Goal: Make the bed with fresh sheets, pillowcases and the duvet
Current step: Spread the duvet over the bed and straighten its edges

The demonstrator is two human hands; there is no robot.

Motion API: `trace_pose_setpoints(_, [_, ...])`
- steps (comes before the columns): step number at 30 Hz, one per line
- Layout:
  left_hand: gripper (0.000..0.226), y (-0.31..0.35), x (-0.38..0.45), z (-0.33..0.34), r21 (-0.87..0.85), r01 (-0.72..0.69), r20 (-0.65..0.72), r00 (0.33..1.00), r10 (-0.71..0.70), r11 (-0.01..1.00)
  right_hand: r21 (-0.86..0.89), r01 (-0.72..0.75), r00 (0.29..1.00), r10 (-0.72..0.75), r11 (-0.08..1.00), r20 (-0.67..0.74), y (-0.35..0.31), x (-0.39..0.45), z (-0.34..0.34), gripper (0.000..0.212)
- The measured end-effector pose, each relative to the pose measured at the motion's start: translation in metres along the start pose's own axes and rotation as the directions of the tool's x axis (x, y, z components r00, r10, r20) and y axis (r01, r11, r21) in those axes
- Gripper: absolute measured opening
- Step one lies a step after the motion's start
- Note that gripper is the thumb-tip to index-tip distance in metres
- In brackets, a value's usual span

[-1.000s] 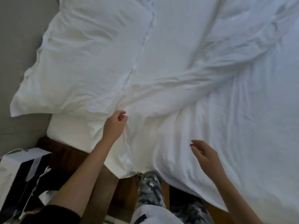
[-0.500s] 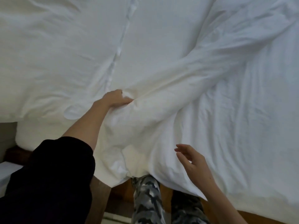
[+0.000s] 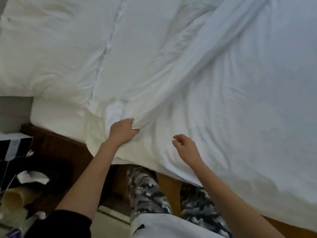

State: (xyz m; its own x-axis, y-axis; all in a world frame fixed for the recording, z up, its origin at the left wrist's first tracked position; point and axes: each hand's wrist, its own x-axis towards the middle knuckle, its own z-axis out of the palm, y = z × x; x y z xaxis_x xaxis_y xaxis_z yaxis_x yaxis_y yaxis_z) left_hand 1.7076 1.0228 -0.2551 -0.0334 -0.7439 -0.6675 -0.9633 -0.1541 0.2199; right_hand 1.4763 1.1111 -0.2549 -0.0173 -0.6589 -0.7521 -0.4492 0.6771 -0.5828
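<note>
Duvet (image 3: 223, 83) is bunched and gripped by the left hand (image 3: 122, 133); right hand (image 3: 186, 148) hovers loose, nothing held.

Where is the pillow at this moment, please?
In the head view the pillow lies at the upper left, at the head of the bed, beside the bunched duvet whose edge the left hand grips just below the pillow's lower right corner.
</note>
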Motion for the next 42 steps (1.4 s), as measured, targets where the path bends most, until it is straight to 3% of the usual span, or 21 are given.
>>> trace_pose_setpoints(3, [0.028,0.051,-0.051,0.041,-0.028,-0.021,-0.072,0.997,0.019,0.999,0.055,-0.005,1.0,0.005,0.998,-0.011,0.03,-0.019,-0.023,0.04])
trace_pose_setpoints(5, [0.028,0.084,-0.081,0.063,-0.065,-0.047,-0.087,0.995,0.041,0.997,0.185,-0.036,0.999,0.038,0.982,-0.009,0.038,-0.03,-0.031,0.062])
trace_pose_setpoints(8, [0.024,0.133,-0.117,0.098,0.03,-0.117,-0.125,0.985,0.12,0.993,0.426,-0.052,0.997,0.074,0.903,-0.034,0.036,-0.036,-0.038,0.093])
trace_pose_setpoints(11, [0.016,0.17,-0.146,0.133,0.023,-0.117,-0.105,0.987,0.119,0.993,0.516,-0.033,0.98,0.128,0.856,-0.15,0.042,-0.035,-0.053,0.092])
trace_pose_setpoints(15, [0.013,0.197,-0.181,0.176,-0.039,-0.17,-0.063,0.984,0.168,0.985,0.379,-0.09,0.94,0.205,0.921,-0.273,0.087,-0.048,-0.078,0.058])
trace_pose_setpoints(21, [0.02,0.243,-0.229,0.233,-0.123,-0.196,0.017,0.98,0.199,0.973,0.304,-0.032,0.89,0.166,0.952,-0.425,0.16,-0.085,-0.107,0.043])
trace_pose_setpoints(23, [0.03,0.252,-0.234,0.252,-0.015,-0.259,0.147,0.955,0.259,0.966,0.203,-0.096,0.887,0.176,0.975,-0.426,0.183,-0.092,-0.115,0.045])
trace_pose_setpoints(25, [0.041,0.247,-0.24,0.263,0.121,-0.342,0.372,0.886,0.277,0.932,0.013,-0.245,0.917,0.236,0.969,-0.321,0.209,-0.094,-0.111,0.05])
trace_pose_setpoints(27, [0.043,0.231,-0.242,0.272,0.104,-0.344,0.529,0.814,0.241,0.933,-0.085,-0.373,0.909,0.346,0.924,-0.231,0.234,-0.096,-0.098,0.066])
trace_pose_setpoints(29, [0.043,0.208,-0.239,0.274,0.021,-0.268,0.567,0.796,0.209,0.963,-0.062,-0.419,0.887,0.395,0.906,-0.239,0.255,-0.099,-0.084,0.077])
trace_pose_setpoints(33, [0.033,0.15,-0.209,0.269,0.01,-0.137,0.462,0.879,0.117,0.99,-0.073,-0.385,0.885,0.346,0.92,-0.312,0.274,-0.097,-0.065,0.075])
trace_pose_setpoints(38, [0.031,0.09,-0.16,0.253,-0.036,0.02,0.199,0.98,-0.013,0.999,-0.041,-0.361,0.852,0.312,0.932,-0.421,0.283,-0.074,-0.041,0.072])
trace_pose_setpoints(42, [0.039,0.04,-0.113,0.239,0.042,-0.048,-0.082,0.995,0.052,0.998,-0.011,-0.361,0.803,0.305,0.932,-0.512,0.29,-0.043,-0.009,0.053])
